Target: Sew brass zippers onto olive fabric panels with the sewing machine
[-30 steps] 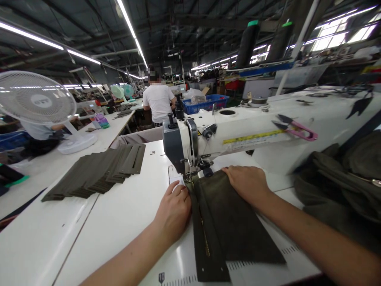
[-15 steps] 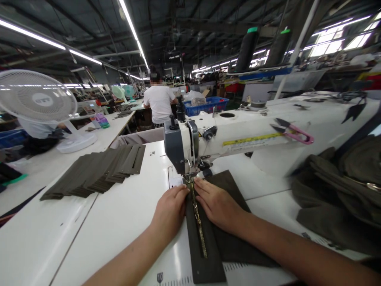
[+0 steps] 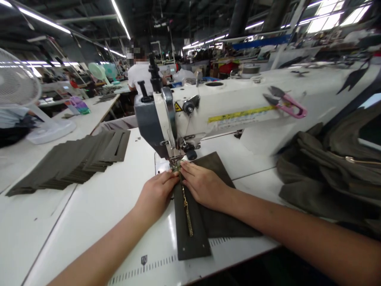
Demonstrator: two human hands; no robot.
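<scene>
A dark olive fabric strip (image 3: 193, 248) lies under the presser foot (image 3: 175, 162) of a white sewing machine (image 3: 157, 119). A gold metal zipper (image 3: 186, 208) runs along a slot in the strip, with its slider partway down. Beneath and to the right is a larger olive fabric panel (image 3: 218, 224). My left hand (image 3: 156, 194) rests on the strip's left edge, fingers stretched toward the foot. My right hand (image 3: 205, 184) lies flat on the fabric to the right of the zipper, fingertips close to the foot. The needle tip is too small to make out.
At left on the table is a fanned stack of slotted olive strips (image 3: 74, 159). Pink-handled thread snips (image 3: 287, 103) rest against the machine arm. A bunched olive fabric piece (image 3: 321, 178) lies at right. A fan (image 3: 18, 83) and a person in white (image 3: 139, 75) are beyond.
The view has shifted closer and tilted down. The strip and zipper have moved slightly forward under the presser foot, with both hands still resting beside the zipper.
</scene>
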